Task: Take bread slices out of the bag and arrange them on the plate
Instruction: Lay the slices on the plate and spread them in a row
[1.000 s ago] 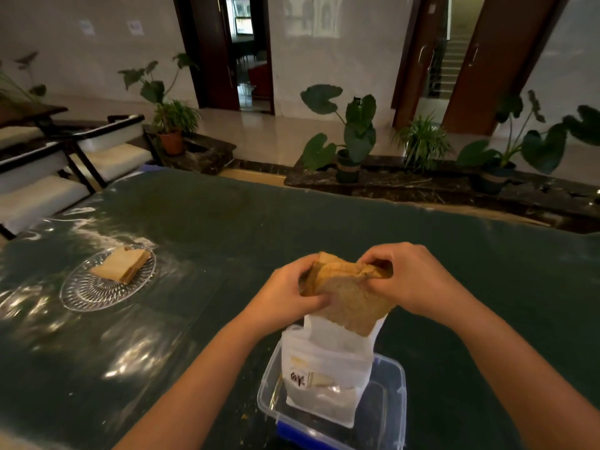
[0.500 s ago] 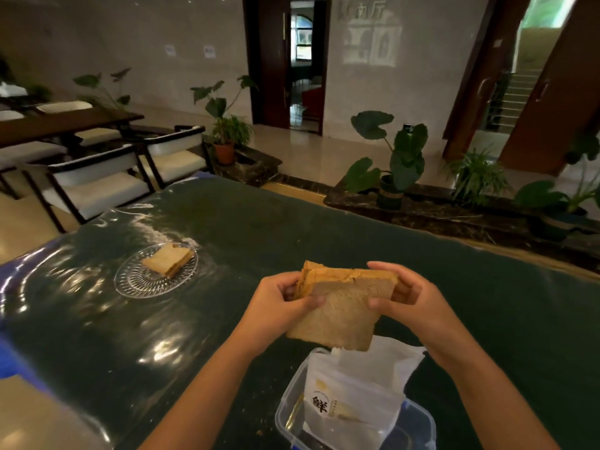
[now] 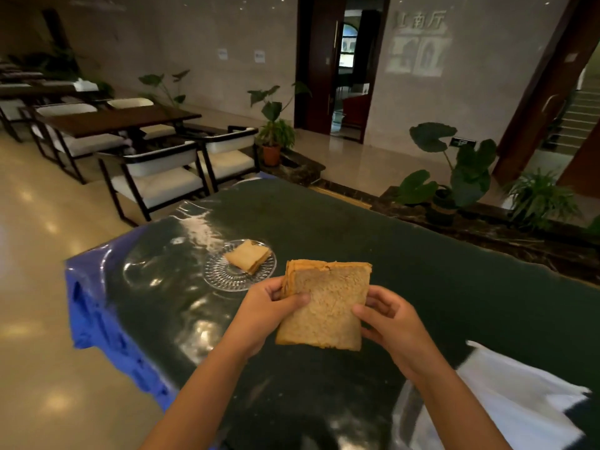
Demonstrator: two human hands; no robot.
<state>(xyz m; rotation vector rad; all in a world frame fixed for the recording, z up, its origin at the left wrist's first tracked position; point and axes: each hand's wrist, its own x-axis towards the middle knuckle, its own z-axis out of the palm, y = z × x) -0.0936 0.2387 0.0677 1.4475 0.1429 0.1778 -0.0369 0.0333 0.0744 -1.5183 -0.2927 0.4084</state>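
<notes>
Because the bread is soft, the left hand (image 3: 272, 306) and right hand (image 3: 386, 319) pinch a small stack of slices (image 3: 324, 306) by its opposite edges, upright above the worktop (image 3: 454, 287). The glass plate (image 3: 220, 274), already bearing bread (image 3: 248, 256), lies just beyond the left hand, likely the next stop. The white bag (image 3: 519, 401) sits near the right forearm.

Your worktop (image 3: 422, 254), dark green under glossy film.
You had a glass plate (image 3: 220, 277) near its left edge and a white bag (image 3: 519, 401) at right.
</notes>
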